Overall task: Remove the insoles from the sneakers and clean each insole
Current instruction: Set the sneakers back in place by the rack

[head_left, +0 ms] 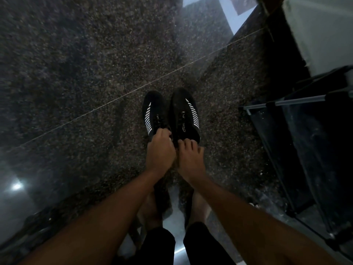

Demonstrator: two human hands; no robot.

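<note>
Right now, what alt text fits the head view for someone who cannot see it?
The left hand grips the heel collar of the left sneaker and the right hand that of the right sneaker; both are black with white stripes, side by side on a speckled floor. A black rack with a metal bar stands at right.

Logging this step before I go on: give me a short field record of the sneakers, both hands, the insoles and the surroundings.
sneakers: left sneaker and right sneaker, black with white stripes, side by side on the floor, toes pointing away
left hand: grips the left sneaker's heel opening
right hand: fingers curled on the right sneaker's heel collar
insoles: none visible
surroundings: dark rack with a metal bar at right
</note>
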